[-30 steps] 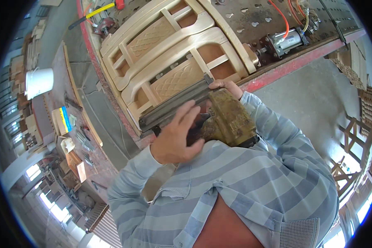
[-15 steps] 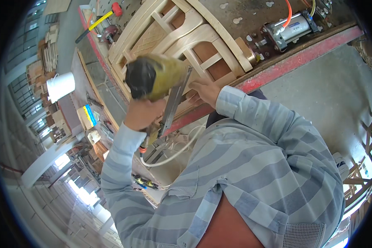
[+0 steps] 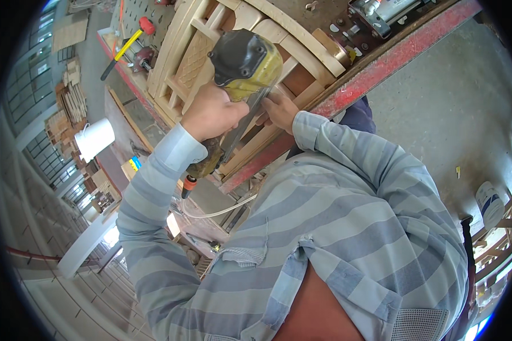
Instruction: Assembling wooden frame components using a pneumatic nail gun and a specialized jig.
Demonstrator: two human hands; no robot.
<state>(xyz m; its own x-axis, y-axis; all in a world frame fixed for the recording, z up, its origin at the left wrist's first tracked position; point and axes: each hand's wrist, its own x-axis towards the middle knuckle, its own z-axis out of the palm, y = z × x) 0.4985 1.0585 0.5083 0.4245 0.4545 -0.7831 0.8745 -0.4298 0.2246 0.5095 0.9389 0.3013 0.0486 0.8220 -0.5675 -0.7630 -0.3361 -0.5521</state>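
Note:
My left hand (image 3: pixel 211 112) is wrapped round the handle of a yellow and black air nail gun (image 3: pixel 246 61). Its long grey magazine slants down between my two hands, and a pale air hose (image 3: pixel 224 210) trails from the handle end near an orange fitting. Below the tool lies a curved, pale wooden frame (image 3: pixel 316 57) with slats and a carved panel. My right hand (image 3: pixel 281 111) is at the frame's near side, close to the magazine. Its fingers are bent together, and the magazine partly hides what they grip.
A red-edged bench (image 3: pixel 347 98) bears the frame, with a metal air cylinder (image 3: pixel 381 14) at the right. At the left lies a red-headed mallet (image 3: pixel 129 45) with a yellow and black handle. A white bucket (image 3: pixel 95 139) stands beyond, near stacked wood.
The nail gun has moved up and right in the view with my left hand, nearer my right hand. My right hand has shifted slightly left, and the whole view has tilted a little.

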